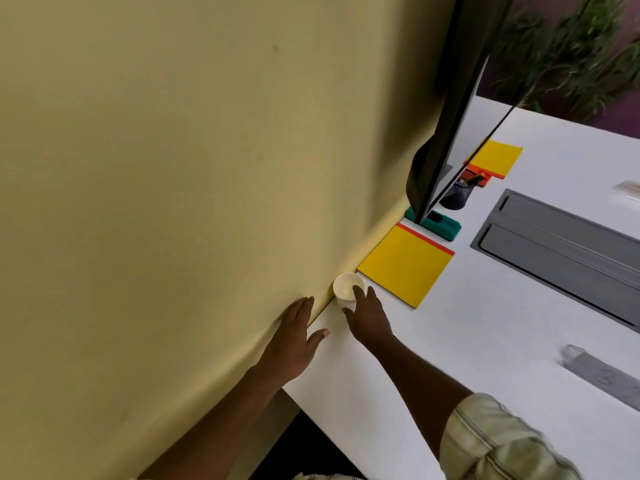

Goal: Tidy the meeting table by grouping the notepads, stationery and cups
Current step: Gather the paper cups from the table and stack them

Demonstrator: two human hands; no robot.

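A white paper cup (346, 287) stands upright on the white table (467, 341), right against the yellow wall. My right hand (367, 315) has its fingers around the cup's near side. My left hand (294, 336) lies flat against the wall and the table edge, fingers spread, holding nothing. A yellow notepad with a red strip (405, 265) lies just beyond the cup. A second yellow notepad (497, 157) lies farther back. Between them sit a teal stationery block (446, 228), a black mesh pen holder (459, 195) and an orange object (479, 176).
A black screen (446, 133) leans over the stationery by the wall. A grey cable hatch (561, 251) is set into the table at right. A clear plastic stand (602, 375) lies near the right edge. A plant (571, 46) stands beyond the table.
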